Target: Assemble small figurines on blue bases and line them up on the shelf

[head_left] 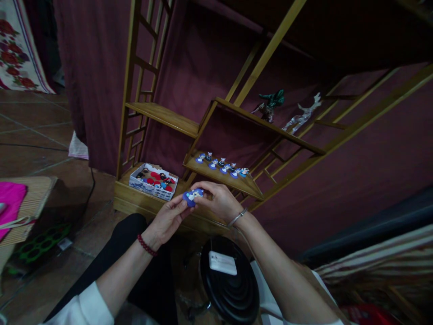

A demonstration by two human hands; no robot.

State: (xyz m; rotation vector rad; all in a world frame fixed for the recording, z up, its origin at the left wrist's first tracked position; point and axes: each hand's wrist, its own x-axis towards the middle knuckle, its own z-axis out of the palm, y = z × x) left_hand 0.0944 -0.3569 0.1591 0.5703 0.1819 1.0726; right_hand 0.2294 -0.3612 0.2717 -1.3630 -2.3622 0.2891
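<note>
Between my two hands is a small blue-and-white figurine [194,197] on a round blue base. My left hand [170,218] pinches its base from the lower left, while the fingers of my right hand [218,198] close on its upper right side. Just behind, a patterned cardboard box [154,191] holds several small figures with red and black parts. On the small raised wooden shelf [248,186], several similar figurines [214,163] stand upright in two rows, some on blue bases and some dark.
A wooden display rack [162,118] fills the middle, with a dark green figure [272,103] and a clear deer figure [304,113] on a higher board. Below my right arm is a black round stool [233,293] bearing a white phone-like object [222,262]. Pink cloth [11,203] lies at left.
</note>
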